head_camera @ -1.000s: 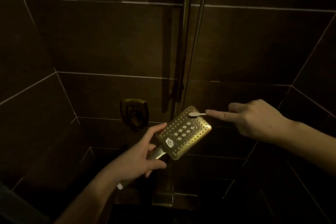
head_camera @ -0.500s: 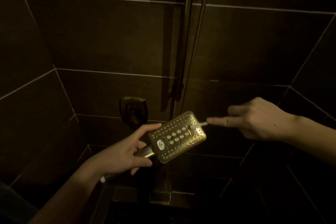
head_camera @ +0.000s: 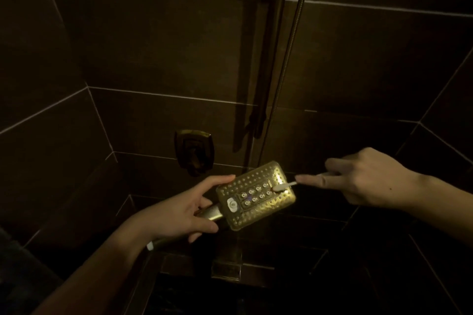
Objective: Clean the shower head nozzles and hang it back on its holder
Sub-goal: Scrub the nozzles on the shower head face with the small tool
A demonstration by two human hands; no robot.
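Observation:
A gold rectangular shower head (head_camera: pixel 256 197) with rows of nozzles faces up at me in the lower middle of the head view. My left hand (head_camera: pixel 176 212) grips its handle, thumb resting against the head's upper left edge. My right hand (head_camera: pixel 366 181) holds a small white brush (head_camera: pixel 285 185), index finger stretched along its shaft. The brush tip rests on the nozzles near the head's right side. The holder is out of view above the frame.
A vertical gold slide rail (head_camera: pixel 275 46) and a metal hose (head_camera: pixel 289 54) run down the dark tiled wall behind. A gold valve fitting (head_camera: pixel 193 151) sits on the wall left of the rail. Dark tiled walls close in on both sides.
The brush tip has moved from the head's top corner down onto the nozzles at its right side. The shower head has tilted flatter and shifted slightly with my left hand.

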